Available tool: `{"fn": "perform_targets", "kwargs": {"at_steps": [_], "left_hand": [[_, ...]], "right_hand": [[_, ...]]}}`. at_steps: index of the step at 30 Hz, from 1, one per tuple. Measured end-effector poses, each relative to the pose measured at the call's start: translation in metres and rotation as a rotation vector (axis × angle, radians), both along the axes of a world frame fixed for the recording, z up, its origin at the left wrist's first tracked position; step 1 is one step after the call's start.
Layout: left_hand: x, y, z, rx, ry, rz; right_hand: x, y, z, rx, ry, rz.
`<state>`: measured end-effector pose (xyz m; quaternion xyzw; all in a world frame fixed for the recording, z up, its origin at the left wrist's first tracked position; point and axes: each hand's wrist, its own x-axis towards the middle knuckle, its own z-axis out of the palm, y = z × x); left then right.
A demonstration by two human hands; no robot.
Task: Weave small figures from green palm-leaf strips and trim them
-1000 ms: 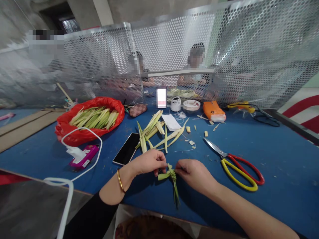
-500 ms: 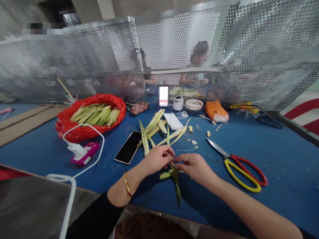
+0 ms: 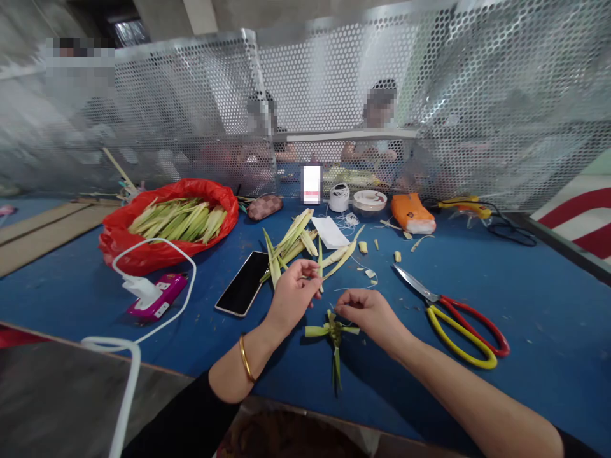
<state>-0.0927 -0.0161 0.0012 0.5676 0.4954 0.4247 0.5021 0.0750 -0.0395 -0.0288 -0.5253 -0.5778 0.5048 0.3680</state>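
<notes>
1. Head view, workpiece: a small knotted leaf piece (image 3: 334, 332) lies on the blue table (image 3: 525, 280), just in front of the person. Short strip ends stick out to left and right of a central knot, and a longer tail runs toward the table's near edge. The crossing and binding look done; the ends are uneven, so trimming or further folding is judged to remain.
2. Head view, right hand (image 3: 370, 312): fingers curled, thumb and forefinger pinched together at the top of the knot. It looks to pinch a fine thread or a strip tip; which one is too small to tell.
3. Head view, left hand (image 3: 292, 296): raised just above the table, left of the knot and apart from it. Thumb and forefinger meet in a pinch. A thin white thread seems to run from there, but this cannot be confirmed. A gold bangle (image 3: 246, 359) sits on the wrist.
4. Head view, stock: loose leaf strips (image 3: 296, 245) lie fanned beyond the hands, and a red bag (image 3: 167, 226) further left holds many more. Judged: one piece in progress, much material unused.
5. Head view, tools: scissors (image 3: 453, 312) with yellow and red handles lie untouched to the right, blades pointing toward the strips. A phone (image 3: 243, 291) lies face up left of the strips; a thread spool (image 3: 339, 197) stands at the far side.
6. Behind the perforated screen (image 3: 429, 95) other people sit at their own work.
</notes>
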Motion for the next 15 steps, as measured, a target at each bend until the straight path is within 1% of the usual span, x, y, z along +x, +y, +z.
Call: {"fn": "perform_targets", "kwargs": {"at_steps": [1,3,5,7,9,11,13,15], "left_hand": [[-0.001,-0.003,0.000,0.018,0.060,0.068],[-0.004,-0.012,0.000,0.078,0.261,0.119],[-0.006,-0.021,-0.002,0.143,0.474,0.072],[-0.007,-0.026,-0.006,0.148,0.598,-0.029],[-0.005,-0.027,-0.012,0.143,0.634,-0.103],[-0.003,-0.025,-0.019,0.172,0.620,-0.133],[-0.002,-0.022,-0.023,0.182,0.558,-0.152],[-0.002,-0.019,-0.024,0.137,0.463,-0.172]], "right_hand": [[0.000,0.000,0.000,-0.003,0.006,-0.008],[-0.001,-0.001,0.001,-0.010,0.012,-0.016],[-0.001,-0.001,0.001,-0.011,0.022,-0.016],[-0.002,-0.001,0.001,-0.007,0.028,-0.011],[-0.002,-0.002,0.002,-0.008,0.032,-0.009],[-0.003,-0.002,0.003,-0.010,0.045,-0.008],[-0.003,-0.002,0.004,-0.012,0.064,-0.012],[-0.002,-0.003,0.005,-0.019,0.085,-0.026]]}}
